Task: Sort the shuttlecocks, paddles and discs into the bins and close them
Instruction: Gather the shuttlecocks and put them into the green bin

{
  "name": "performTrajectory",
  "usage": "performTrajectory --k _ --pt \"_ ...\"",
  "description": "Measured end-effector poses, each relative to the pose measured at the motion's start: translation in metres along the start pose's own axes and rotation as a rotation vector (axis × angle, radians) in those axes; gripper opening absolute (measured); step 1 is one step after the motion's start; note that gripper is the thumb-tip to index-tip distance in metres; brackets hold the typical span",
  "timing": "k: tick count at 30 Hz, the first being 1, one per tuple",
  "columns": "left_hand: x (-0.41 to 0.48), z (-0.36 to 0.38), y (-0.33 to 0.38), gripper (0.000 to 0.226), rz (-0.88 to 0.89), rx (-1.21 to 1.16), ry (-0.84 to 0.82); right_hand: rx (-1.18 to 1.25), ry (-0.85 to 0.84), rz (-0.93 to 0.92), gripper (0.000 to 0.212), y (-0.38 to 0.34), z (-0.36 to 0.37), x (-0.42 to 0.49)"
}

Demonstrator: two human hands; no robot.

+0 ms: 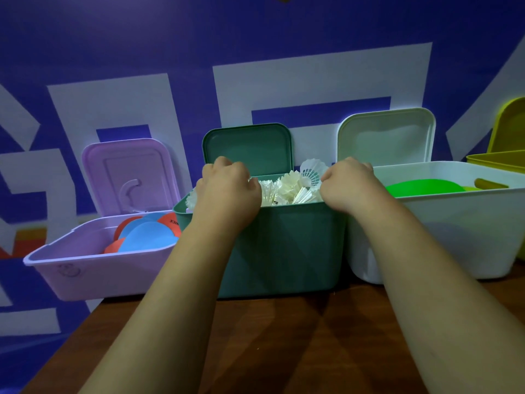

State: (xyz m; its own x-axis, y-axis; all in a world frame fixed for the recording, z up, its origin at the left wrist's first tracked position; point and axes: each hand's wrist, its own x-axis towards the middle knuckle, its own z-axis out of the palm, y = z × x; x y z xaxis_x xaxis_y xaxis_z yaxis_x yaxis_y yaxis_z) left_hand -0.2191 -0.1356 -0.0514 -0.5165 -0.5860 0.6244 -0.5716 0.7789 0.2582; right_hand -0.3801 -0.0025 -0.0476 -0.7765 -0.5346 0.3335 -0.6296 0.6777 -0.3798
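A green bin (284,245) stands in the middle, lid (247,149) tipped up behind it, heaped with white shuttlecocks (292,189). My left hand (227,189) rests on the left of the heap and my right hand (349,186) on its right, both with fingers curled down into the pile; the fingertips are hidden. On the left, a purple bin (85,268) with its lid (127,172) raised holds blue and orange discs (147,237). The white bin (454,231) on the right, lid (386,135) up, contains a green paddle (423,187).
A yellow bin (497,160) with its raised lid (508,126) sits at the far right edge. All the bins stand along the back of a brown wooden table (270,336), against a blue and white wall. The purple bin overhangs the table's left edge.
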Motion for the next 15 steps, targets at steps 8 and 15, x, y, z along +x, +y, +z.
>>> performTrajectory --k 8,15 --pt "-0.004 0.011 0.01 0.029 0.116 -0.017 0.037 0.137 -0.107 -0.136 0.048 0.002 -0.006 -0.009" --pt "-0.006 0.013 0.017 0.027 0.249 -0.07 0.002 0.376 0.061 -0.086 0.054 0.005 -0.007 -0.005"
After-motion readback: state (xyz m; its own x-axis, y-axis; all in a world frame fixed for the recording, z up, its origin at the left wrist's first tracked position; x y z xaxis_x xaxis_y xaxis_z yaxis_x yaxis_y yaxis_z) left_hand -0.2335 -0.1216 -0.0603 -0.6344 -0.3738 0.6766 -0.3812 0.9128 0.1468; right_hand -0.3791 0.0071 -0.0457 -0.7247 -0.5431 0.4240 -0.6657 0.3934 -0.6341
